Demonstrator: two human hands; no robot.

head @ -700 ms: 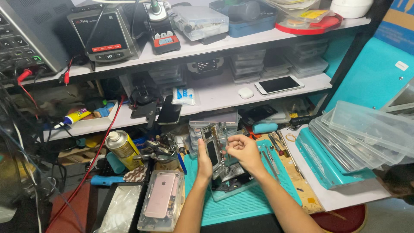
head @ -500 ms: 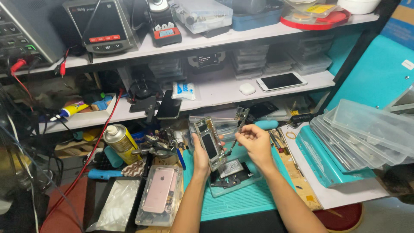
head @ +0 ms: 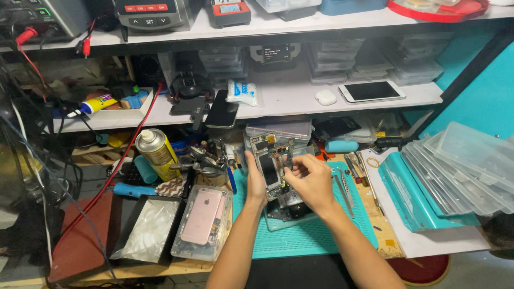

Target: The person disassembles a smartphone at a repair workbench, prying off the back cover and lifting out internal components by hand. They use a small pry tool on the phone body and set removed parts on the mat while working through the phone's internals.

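Holding: left hand wraps the left edge of an opened phone frame, fingers curled behind it, thumb along the side; the frame stands tilted above the mat.
Right hand: right hand is pinched at the frame's right edge near its middle, fingertips drawn together on a small part too small to tell; loosely curled, not flat.
Frame position: centre of the bench, over the teal work mat, with a small tray of phone parts just beneath the hands.
Left of hands: clear plastic box holding a pink phone face down; farther left a black tray with a clear bag.
Far left: yellow spray can standing upright beside a cluster of metal tools.
Right of hands: tweezers lying on the mat; well to the right, a stack of clear flat cases leaning on a teal folder.
Far shelf: white phone lying flat, white earbud case near it, a dark phone overhanging the edge.
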